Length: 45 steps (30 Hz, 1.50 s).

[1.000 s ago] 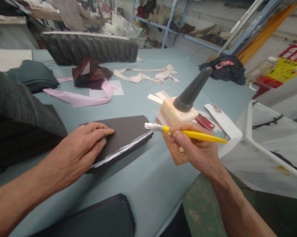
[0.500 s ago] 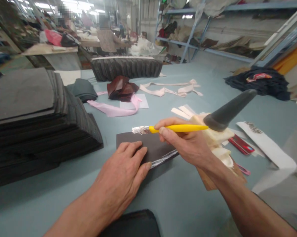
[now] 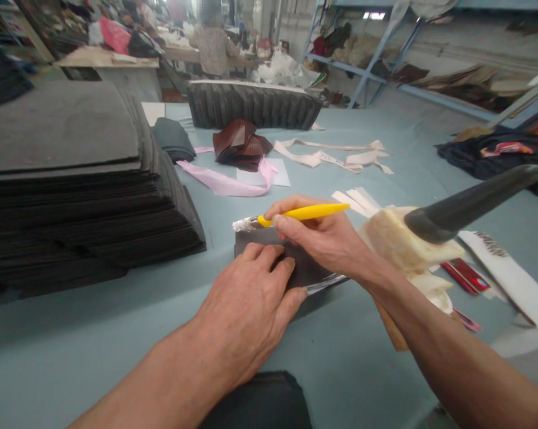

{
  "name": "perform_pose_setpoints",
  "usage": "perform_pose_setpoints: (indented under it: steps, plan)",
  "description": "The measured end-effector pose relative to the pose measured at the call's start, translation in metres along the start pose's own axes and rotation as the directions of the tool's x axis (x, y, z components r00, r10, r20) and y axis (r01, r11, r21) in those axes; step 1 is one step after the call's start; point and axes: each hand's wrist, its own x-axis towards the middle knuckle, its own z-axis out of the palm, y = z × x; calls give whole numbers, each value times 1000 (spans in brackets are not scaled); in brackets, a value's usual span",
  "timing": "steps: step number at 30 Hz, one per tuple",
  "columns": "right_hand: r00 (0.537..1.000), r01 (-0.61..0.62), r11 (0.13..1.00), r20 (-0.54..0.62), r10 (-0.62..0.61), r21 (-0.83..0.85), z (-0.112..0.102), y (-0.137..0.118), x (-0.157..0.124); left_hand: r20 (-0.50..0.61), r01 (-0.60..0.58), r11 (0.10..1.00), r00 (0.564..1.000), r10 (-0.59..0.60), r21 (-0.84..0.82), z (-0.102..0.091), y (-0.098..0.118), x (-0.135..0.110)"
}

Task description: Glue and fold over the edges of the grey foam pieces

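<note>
A yellow-handled brush (image 3: 307, 213) is pinched in my right hand (image 3: 325, 238), its bristles coated in white paste. The brush tip is at the far left corner of a small stack of dark grey sheets (image 3: 307, 268). Across that stack lies my left hand (image 3: 251, 298), fingers spread and pressing down. White streaks run along the near edge of the sheets, by my left thumb. To the right, beyond my right wrist, stands a cream-coloured block (image 3: 387, 238) with a dark tapered handle (image 3: 469, 205) leaning out of it.
A tall pile of dark sheets (image 3: 63, 137) stands on the left. Further back are a row of dark pieces (image 3: 255, 107), a brown bundle (image 3: 239, 143) and a pink strip (image 3: 228, 182). A red packet (image 3: 465, 275) lies right. Another dark piece (image 3: 262, 405) is at the near edge.
My view has shifted, so the table things appear further right. The brush has moved toward me, from above the stack to its far left corner. My left hand still presses the sheets.
</note>
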Motion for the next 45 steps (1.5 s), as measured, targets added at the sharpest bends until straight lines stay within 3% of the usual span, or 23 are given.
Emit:
perform_pose_setpoints:
  steps: [6, 17, 27, 32, 36, 45]
  plan:
    - [1000, -11, 1000, 0, 11, 24, 3, 8, 3, 34, 71, 996, 997, -70, -55, -3, 3, 1]
    - [999, -34, 997, -17, 32, -67, -14, 5, -3, -38, 14, 1000, 999, -14, 14, -2, 1, 0]
    - [991, -102, 973, -110, 80, -209, -39, -4, -27, -131, -161, 968, 973, 188, 191, -2, -2, 0]
    - [989, -109, 980, -116, 90, -169, -53, 0, -37, -188, -217, 939, 944, 272, 267, 2, -5, -1]
    - [987, -111, 982, -135, 91, -154, -67, 9, -45, -157, -290, 896, 921, 357, 337, -1, -8, -1]
    - [974, -108, 979, -214, 70, -171, -85, 7, -62, -98, -269, 910, 945, 313, 316, -8, -8, -1]
